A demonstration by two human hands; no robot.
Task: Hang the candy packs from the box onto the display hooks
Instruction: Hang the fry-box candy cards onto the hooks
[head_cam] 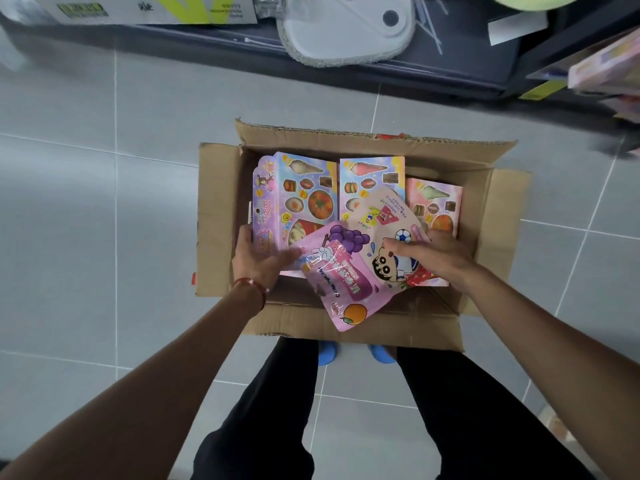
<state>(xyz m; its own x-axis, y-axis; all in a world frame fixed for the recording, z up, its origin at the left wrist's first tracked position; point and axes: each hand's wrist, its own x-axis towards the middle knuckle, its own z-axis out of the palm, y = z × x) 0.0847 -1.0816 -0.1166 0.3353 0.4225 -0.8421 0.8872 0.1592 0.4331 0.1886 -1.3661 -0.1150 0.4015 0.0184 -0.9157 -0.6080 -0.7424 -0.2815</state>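
Note:
An open cardboard box (221,188) sits on the tiled floor in front of my feet. Inside lie several flat pastel candy packs (304,192) printed with food shapes. On top of them rest a pink grape pouch (343,271) and a beige cartoon pouch (384,220). My left hand (258,258) is inside the box at its left side, fingers touching the grape pouch's left edge. My right hand (431,256) lies flat on the cartoon pouch, fingers spread. No display hooks are visible.
A dark shelf base (346,64) runs along the top, with a white mop head (346,29) leaning on it. Pastel boxes (609,67) show at the right edge. Grey tile floor surrounds the box. My blue shoes (327,353) are just behind it.

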